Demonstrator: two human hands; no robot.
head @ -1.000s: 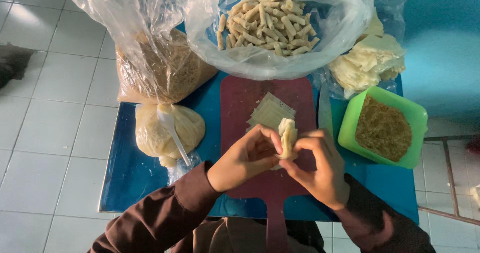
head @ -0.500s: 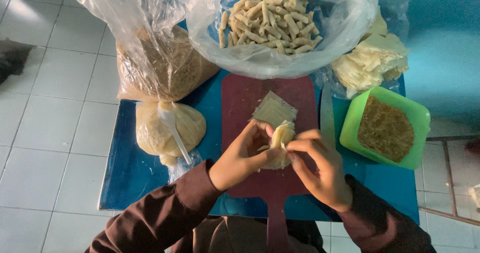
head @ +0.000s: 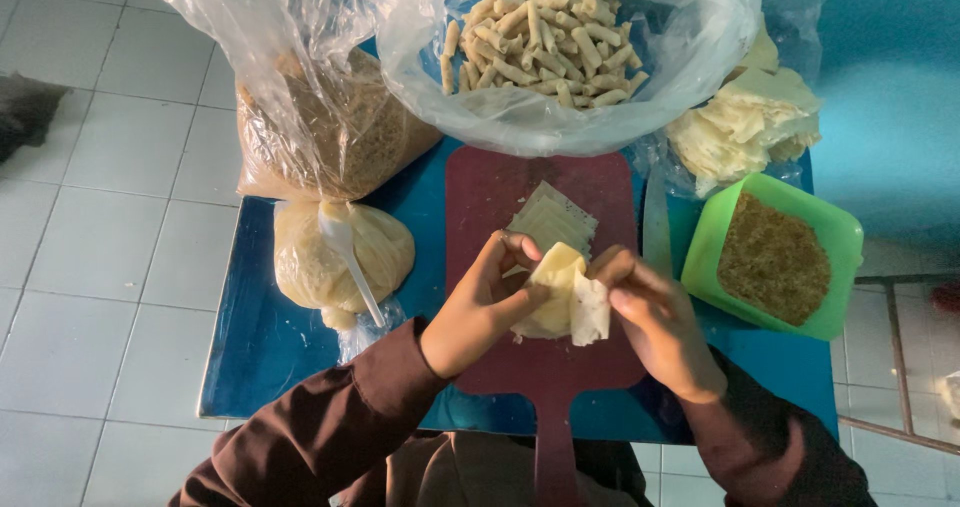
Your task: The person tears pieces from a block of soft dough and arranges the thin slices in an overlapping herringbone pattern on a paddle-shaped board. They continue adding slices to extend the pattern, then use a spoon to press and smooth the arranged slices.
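Wrapper in my hands: a pale yellow, thin, soft pastry sheet [head: 565, 302], half folded; I hold it just above the dark red plastic cutting board [head: 500, 192].
Left hand: my left hand [head: 480, 307] pinches the left edge of the sheet, with the fingers [head: 510, 257] curled over its top.
Right hand: my right hand [head: 660, 322] grasps the right side, where one white corner of the sheet is turned down; the fingers are closed on it.
How far, as I judge: the sheet is folded but not yet rolled into a closed stick, so this piece looks about half made. I cannot see if filling is inside.
Sheets left: a small stack of flat square pale sheets [head: 550, 222] lies on the board, just behind my hands.
Finished pieces: a clear plastic bag full of small tan rolled sticks [head: 540, 37] stands behind the board, so many are already done.
More wrappers: a clear bag of crumpled pale sheets [head: 740, 127] is at the far right.
Green tub: a bright green square plastic tub of brown crumbs [head: 770, 257] stands near my right hand.
Left side: a big clear bag of brown crumbs [head: 320, 137], and before it a small bag of yellow paste with a white plastic spoon [head: 345, 252].
Under all: a blue tabletop [head: 260, 347], over a floor of white tiles [head: 90, 217].
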